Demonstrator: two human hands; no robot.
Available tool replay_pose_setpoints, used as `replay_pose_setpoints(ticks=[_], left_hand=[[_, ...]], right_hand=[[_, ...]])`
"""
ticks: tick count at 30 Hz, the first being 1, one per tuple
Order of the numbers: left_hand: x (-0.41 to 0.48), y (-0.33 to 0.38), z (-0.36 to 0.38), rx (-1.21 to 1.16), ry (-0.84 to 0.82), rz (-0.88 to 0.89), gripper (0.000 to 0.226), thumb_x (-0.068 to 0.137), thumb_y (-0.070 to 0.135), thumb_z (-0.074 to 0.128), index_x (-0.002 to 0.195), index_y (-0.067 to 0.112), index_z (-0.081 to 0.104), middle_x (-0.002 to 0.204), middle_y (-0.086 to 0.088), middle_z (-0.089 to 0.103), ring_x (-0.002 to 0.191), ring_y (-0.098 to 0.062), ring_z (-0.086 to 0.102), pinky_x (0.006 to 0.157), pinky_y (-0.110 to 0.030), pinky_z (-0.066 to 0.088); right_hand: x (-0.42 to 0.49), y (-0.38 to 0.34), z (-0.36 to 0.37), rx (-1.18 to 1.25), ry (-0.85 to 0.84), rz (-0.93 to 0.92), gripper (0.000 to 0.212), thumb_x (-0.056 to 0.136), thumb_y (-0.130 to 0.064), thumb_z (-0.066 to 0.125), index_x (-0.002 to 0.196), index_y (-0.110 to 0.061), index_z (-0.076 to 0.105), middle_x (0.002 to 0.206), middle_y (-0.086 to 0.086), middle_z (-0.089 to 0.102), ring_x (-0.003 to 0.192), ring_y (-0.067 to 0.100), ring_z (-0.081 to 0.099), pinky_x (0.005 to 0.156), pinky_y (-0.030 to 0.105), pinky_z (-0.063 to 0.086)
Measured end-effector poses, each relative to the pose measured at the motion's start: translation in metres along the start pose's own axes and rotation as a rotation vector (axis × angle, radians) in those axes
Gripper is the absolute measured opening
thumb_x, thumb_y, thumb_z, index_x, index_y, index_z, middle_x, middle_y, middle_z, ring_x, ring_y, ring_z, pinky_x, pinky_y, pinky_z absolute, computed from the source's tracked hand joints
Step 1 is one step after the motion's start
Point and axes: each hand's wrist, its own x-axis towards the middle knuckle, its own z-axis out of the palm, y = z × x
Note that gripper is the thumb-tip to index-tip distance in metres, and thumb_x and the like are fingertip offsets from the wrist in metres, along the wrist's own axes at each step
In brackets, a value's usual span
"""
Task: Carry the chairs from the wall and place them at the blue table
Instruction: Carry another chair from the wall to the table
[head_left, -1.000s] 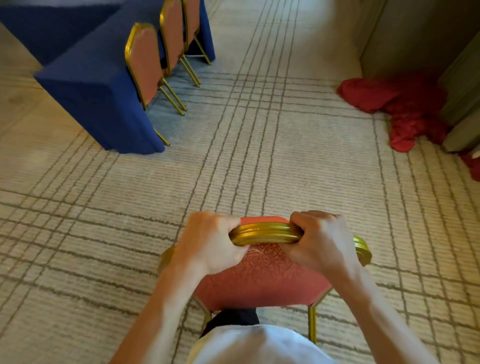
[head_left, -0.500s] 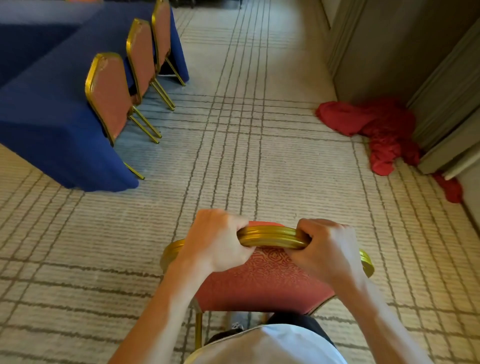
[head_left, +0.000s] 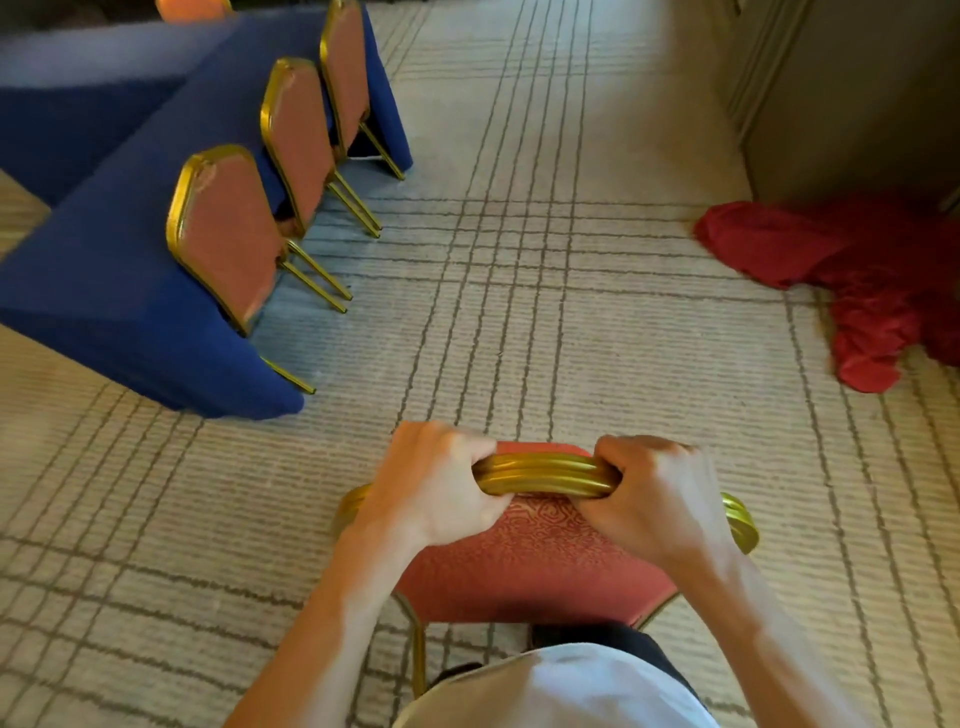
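Chair (head_left: 535, 561) with a gold metal frame and red patterned upholstery sits low in the middle of the view, directly in front of the person, its back facing them and its curved top rail uppermost. Both hands hold that rail. The left hand (head_left: 436, 488) wraps the rail left of its middle, fingers curled over the far side. The right hand (head_left: 660, 499) grips it right of the middle in the same way. A short bare length of gold rail shows between the two fists. One gold leg shows below the seat at the lower left; whether the legs touch the carpet (head_left: 519, 312) cannot be told.

Up and to the left stands the blue table (head_left: 104, 291), draped to the floor in blue cloth. Three matching chairs line its near long side, backs outward and seats tucked under the cloth: the nearest chair (head_left: 228, 234), the middle chair (head_left: 298, 140) and the far chair (head_left: 345, 67). The held chair is well apart from the table's near corner.

A heap of red cloth (head_left: 872, 270) lies on the carpet at the right, at the foot of a beige wall (head_left: 857, 93). The person's white shirt (head_left: 561, 691) fills the bottom edge.
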Motion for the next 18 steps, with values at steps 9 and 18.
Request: replay_pose_setpoints(ticks=[9,18], left_hand=[[0.133,-0.031,-0.020,0.031,0.032,-0.049,0.061,0.069,0.042,0.080,0.049,0.032,0.024,0.043,0.013,0.029,0.039,-0.004,0.031,0.050,-0.015,0.022],[0.270,-0.130,0.000,-0.015,0.087,-0.083,0.045,0.068,0.054,0.063,0.050,0.020,0.039,0.042,0.008,0.039,0.040,-0.013,0.040,0.050,-0.021,0.026]], right_hand=[[0.144,0.051,0.001,-0.004,-0.043,-0.049,0.037,0.060,-0.041,0.073,0.058,-0.026,0.039,0.050,-0.010,0.045,0.045,0.019,0.050,0.046,0.025,0.036],[0.295,0.089,0.065,-0.055,-0.085,-0.047,0.040,0.059,-0.032,0.077,0.056,-0.025,0.038,0.047,-0.008,0.045,0.043,0.016,0.044,0.046,0.026,0.037]])
